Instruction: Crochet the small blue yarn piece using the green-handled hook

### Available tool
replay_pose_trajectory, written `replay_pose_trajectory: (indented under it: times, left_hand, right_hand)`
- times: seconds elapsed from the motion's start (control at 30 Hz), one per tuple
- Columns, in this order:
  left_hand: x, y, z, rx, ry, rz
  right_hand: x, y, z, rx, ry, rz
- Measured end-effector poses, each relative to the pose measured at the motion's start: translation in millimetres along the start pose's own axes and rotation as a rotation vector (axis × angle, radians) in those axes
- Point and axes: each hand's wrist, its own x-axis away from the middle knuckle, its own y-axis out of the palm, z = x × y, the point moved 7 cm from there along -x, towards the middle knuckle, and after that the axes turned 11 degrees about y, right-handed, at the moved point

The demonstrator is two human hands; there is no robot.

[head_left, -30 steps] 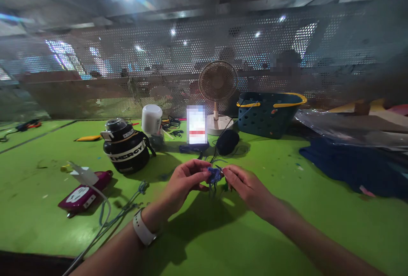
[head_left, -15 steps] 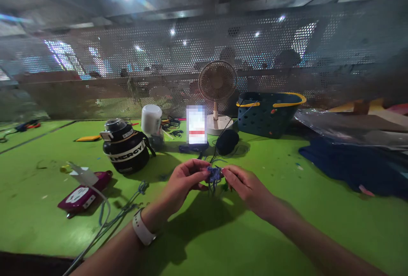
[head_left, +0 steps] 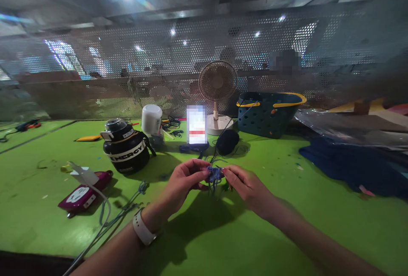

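My left hand (head_left: 185,180) and my right hand (head_left: 244,184) meet above the middle of the green table (head_left: 287,225). Both pinch a small knot of blue cord (head_left: 214,175) between their fingertips, and short loose ends hang down from it. A white band sits on my left wrist. Directly behind the hands a lit phone (head_left: 196,125) stands upright, with a dark round pouch (head_left: 227,142) beside it.
A black jug (head_left: 126,146) and white cup (head_left: 151,119) stand at the left. A magenta case (head_left: 83,193) and loose cords (head_left: 114,221) lie near the left front edge. A small fan (head_left: 217,85), a teal basket (head_left: 269,112) and dark blue cloth (head_left: 357,167) are right.
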Motion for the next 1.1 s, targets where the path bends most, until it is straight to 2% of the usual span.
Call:
replay_pose_trajectory:
  times: [0.2,0.37,0.5,0.57,0.7,0.8,0.93,1.0,1.1]
  left_hand:
    - [-1,-2,1,0.005,0.025,0.017]
    - [1,1,-2,0.044,-0.039,-0.007]
    - [-1,-3,-4,0.095,-0.064,0.040]
    - [-2,-5,-6,0.141,-0.081,0.058]
    - [-2,-5,-10,0.221,-0.132,0.040]
    - [-1,-2,-12,0.245,-0.165,0.010]
    - [1,4,-13,0.283,-0.217,-0.029]
    - [2,8,-14,0.288,-0.231,-0.043]
    - [4,12,-15,0.258,-0.216,-0.044]
  right_hand:
    - [1,-1,2,-0.047,0.018,0.025]
    - [1,-1,4,-0.046,0.083,0.002]
    - [-5,-14,15,0.118,0.173,-0.031]
    - [-8,-22,25,0.302,0.187,-0.075]
    - [-10,-50,41,0.445,0.165,0.066]
    - [-9,-58,36,0.498,0.115,0.190]
    - [-7,-43,7,0.410,-0.011,0.223]
    - [-7,-26,-3,0.159,-0.034,0.079]
    - [-6,-5,-8,-0.036,-0.031,-0.058]
